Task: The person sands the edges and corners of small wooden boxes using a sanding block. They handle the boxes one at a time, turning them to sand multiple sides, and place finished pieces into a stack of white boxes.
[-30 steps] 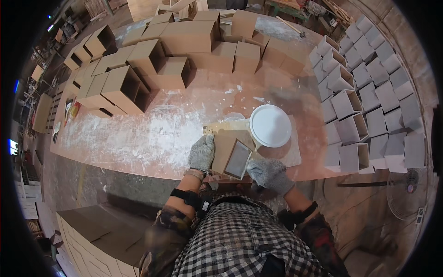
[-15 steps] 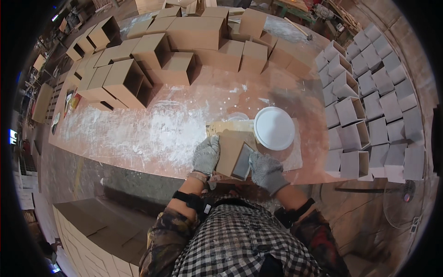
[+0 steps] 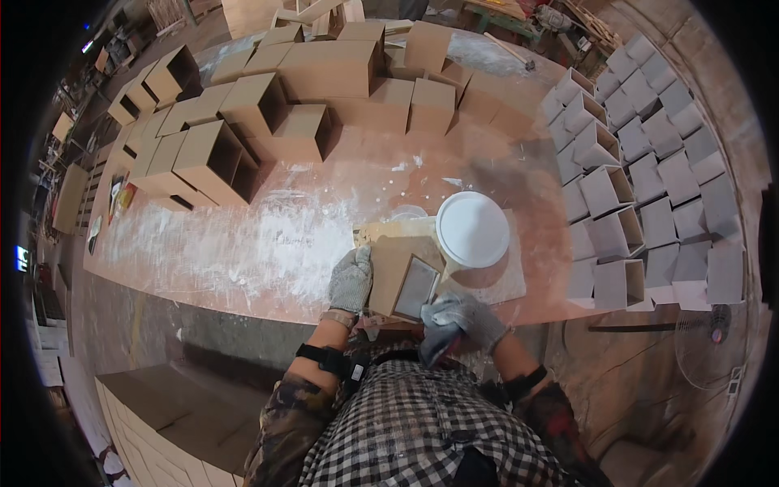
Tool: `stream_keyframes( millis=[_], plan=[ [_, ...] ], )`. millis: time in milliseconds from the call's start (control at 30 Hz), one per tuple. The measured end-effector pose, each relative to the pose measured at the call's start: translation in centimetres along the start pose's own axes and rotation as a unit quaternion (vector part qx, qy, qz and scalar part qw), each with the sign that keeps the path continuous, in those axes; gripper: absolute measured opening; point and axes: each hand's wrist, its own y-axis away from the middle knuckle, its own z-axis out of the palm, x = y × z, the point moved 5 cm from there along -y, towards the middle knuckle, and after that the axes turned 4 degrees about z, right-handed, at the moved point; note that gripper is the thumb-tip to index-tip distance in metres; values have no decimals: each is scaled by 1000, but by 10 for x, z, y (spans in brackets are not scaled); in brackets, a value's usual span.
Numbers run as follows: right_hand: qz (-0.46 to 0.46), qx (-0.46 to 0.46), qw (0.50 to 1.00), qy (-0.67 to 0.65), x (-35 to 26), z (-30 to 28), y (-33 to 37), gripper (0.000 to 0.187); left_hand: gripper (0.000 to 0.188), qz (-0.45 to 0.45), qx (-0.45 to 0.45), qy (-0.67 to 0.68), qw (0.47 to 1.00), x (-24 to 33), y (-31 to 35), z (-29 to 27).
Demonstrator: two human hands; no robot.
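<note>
My left hand (image 3: 350,281), in a pale grey knit glove, is closed on the left side of a brown box (image 3: 396,258) near the table's front edge. The box's near right end shows a grey rectangular face (image 3: 417,286) with a thin pale rim. Just to the right of that face, my gloved right hand (image 3: 472,316) is closed around a dark crumpled cloth (image 3: 438,341), which hangs down toward my body. A round white lidded tub (image 3: 473,230) stands close behind the box, on a pale board (image 3: 511,272).
Brown open-ended boxes (image 3: 324,66) are stacked along the far and left table. Many grey-white boxes (image 3: 664,174) stand in rows on the right. A hammer (image 3: 511,53) lies at the far edge, and a fan (image 3: 704,349) stands at lower right. White residue marks the tabletop (image 3: 243,235).
My right hand has moved off the box's right edge, toward my body, and the dark cloth in it now shows. The box has tilted slightly, with its grey face more exposed.
</note>
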Motion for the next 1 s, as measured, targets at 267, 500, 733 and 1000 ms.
stream_keyframes(
  millis=[267,500,733,1000],
  plan=[
    [60,169,977,-113,-19,-37,6,22,48,-10,-12,-31,999,-11,-1,-1],
    [203,213,953,-73,-5,-21,-23,25,51,-20,-23,-51,998,-13,-6,2],
    [220,265,939,-19,-27,-25,-19,25,52,-26,-17,-30,999,-21,-6,0],
    [109,293,946,84,-31,-9,-28,23,49,-8,-15,-28,999,-15,-5,1]
  ],
)
